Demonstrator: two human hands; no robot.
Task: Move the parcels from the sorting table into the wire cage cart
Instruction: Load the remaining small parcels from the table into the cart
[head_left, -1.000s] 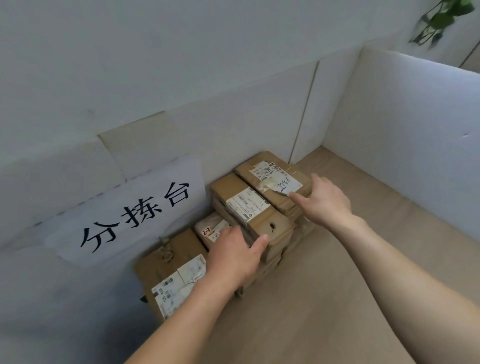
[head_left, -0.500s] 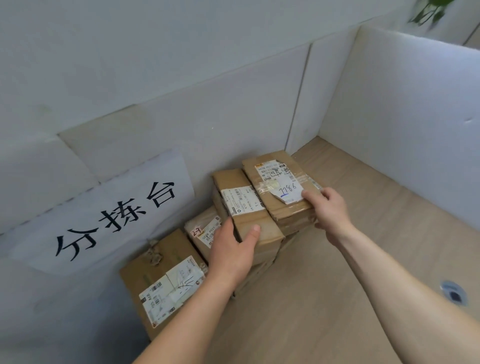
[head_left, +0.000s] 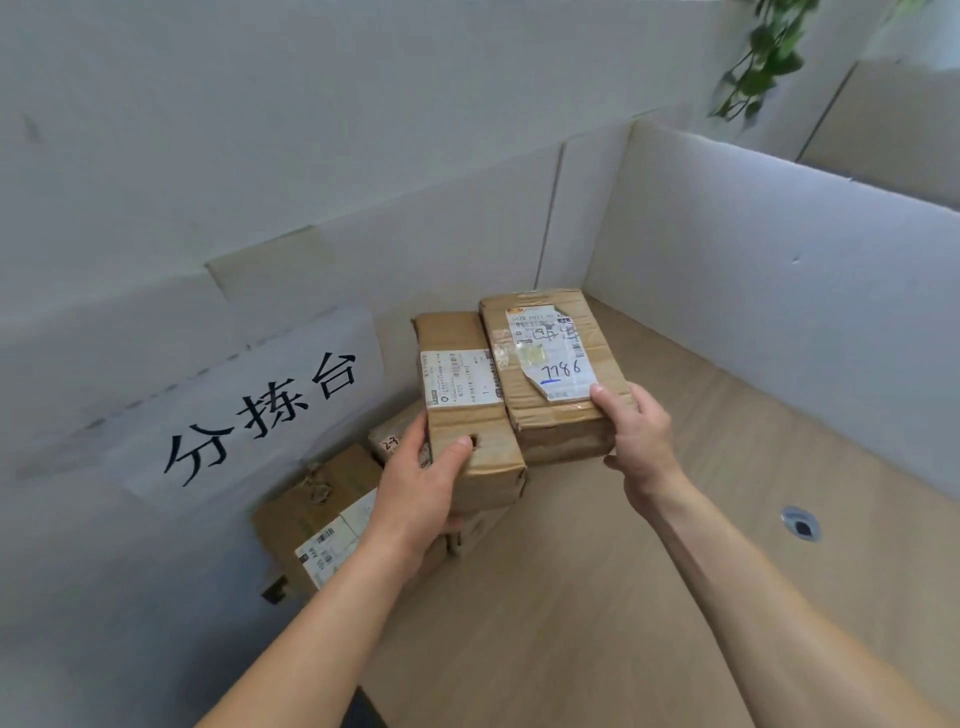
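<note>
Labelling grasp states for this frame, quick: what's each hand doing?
Left hand: closed on the narrow cardboard parcel, thumb on top.
Right hand: closed on the parcel marked 7786, gripping its near corner.

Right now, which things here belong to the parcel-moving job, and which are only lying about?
For the job:
left hand on narrow parcel
right hand on parcel marked 7786
parcels below
sorting table

Just there:
paper sign
plant
</note>
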